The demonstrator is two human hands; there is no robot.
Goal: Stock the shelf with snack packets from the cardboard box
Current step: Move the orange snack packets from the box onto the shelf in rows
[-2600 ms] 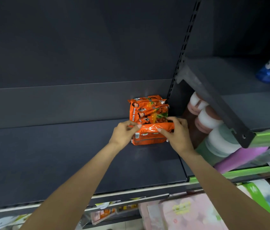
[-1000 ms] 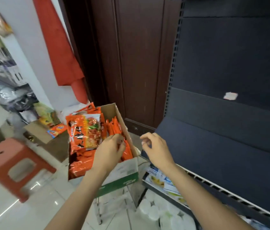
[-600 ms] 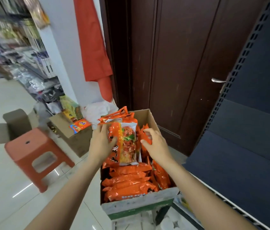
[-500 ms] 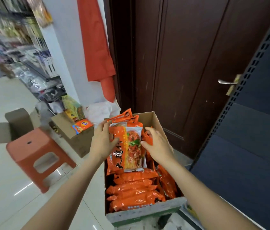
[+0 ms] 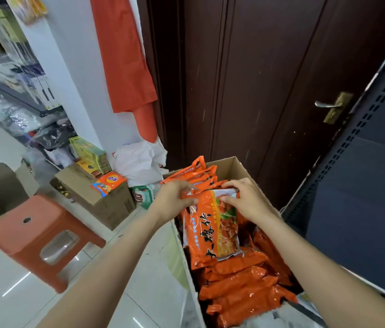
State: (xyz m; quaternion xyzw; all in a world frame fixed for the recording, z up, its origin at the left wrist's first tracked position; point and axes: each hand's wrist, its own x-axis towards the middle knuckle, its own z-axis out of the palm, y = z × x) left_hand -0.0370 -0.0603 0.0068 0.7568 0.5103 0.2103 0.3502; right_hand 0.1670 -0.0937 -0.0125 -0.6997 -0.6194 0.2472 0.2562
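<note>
While nothing on the far left bears on the task, worth noting anyway: orange plastic stool (image 5: pixel 40 240) on the glossy floor, open brown carton (image 5: pixel 96 197) behind it with a small orange pack on top, white bag against the wall. Easy to clip with a foot if stepping back blind with a full armload.

Further right, left hand (image 5: pixel 175 202) curled over the upper left corner of an upright orange snack packet (image 5: pixel 212 233), thumb and fingers pinching the seal. Right hand (image 5: pixel 245 200) pinching the same packet's top edge from the other side, other fingers reaching over the standing packets behind. Packet upright inside the cardboard box (image 5: pixel 236 166), not yet clear of the rim, more packets lying stacked below.

Likely trouble: glossy film slipping through a corner-only pinch; thin seal tearing under a hard tug; neighbouring packets dragged up and spilled over the box wall. Box apparently raised off the floor on something unseen, so a sideways pull could tip it.

Far right, dark shelf (image 5: pixel 364 221) just beside the box, its edge ready to snag a packet swung across low.
</note>
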